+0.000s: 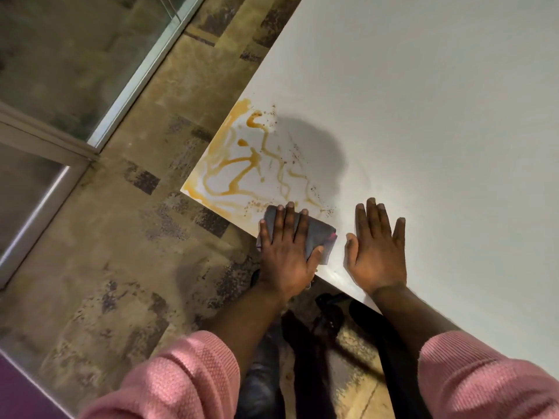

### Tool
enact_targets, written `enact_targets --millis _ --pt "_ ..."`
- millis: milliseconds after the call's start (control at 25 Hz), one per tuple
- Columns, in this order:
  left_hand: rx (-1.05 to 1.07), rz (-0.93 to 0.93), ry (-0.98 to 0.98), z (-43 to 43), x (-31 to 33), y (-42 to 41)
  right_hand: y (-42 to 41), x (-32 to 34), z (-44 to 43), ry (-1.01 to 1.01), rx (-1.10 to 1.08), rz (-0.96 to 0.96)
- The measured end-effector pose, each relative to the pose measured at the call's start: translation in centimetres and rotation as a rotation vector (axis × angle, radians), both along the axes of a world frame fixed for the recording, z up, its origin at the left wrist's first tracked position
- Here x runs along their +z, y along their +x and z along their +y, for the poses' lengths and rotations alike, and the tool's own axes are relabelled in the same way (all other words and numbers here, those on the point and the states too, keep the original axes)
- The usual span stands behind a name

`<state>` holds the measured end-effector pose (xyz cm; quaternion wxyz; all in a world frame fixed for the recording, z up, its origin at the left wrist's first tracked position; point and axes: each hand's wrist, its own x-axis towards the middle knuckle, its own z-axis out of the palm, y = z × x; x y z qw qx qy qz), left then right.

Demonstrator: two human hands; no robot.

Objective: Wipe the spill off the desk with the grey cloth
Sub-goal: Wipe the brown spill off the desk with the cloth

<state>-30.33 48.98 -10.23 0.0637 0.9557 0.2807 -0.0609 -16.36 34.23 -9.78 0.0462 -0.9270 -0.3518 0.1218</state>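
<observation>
An orange-brown spill (pixel 239 164) runs in streaks with dark crumbs over the near left corner of the white desk (pixel 423 101). My left hand (pixel 287 252) lies flat, fingers spread, on the folded grey cloth (pixel 320 234) at the desk's near edge, just below the spill. Part of the cloth hangs past the edge. My right hand (pixel 378 249) rests flat and open on the bare desk to the right of the cloth, holding nothing.
The desk's left corner (pixel 183 190) and near edge drop to a patterned brown carpet (pixel 121 252). A glass partition with a metal frame (pixel 99 110) stands at the left. Dark chair legs (pixel 326 322) and my legs show under the desk edge.
</observation>
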Motion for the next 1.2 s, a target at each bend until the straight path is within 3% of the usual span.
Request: enact_targets --millis 280,600,800,960,1200 --pt "-0.013 -0.099 0.01 -1.9 -1.2 -1.7 0.1 -0.3 0.1 0.008 -0.005 -0.005" --pt "-0.054 -0.093 -0.119 2.9 0.6 5.0 0.2 -0.6 0.0 0.014 0.002 0.0" --pt "-0.114 -0.176 -0.136 -0.3 0.8 0.5 0.1 -0.7 -0.1 0.015 0.005 -0.019" --pt "-0.174 -0.124 -0.102 -2.1 0.7 -2.4 0.2 -0.6 0.0 0.006 0.016 -0.021" --pt "-0.174 -0.107 -0.05 3.4 0.7 7.6 0.1 -0.5 0.0 0.022 0.001 -0.022"
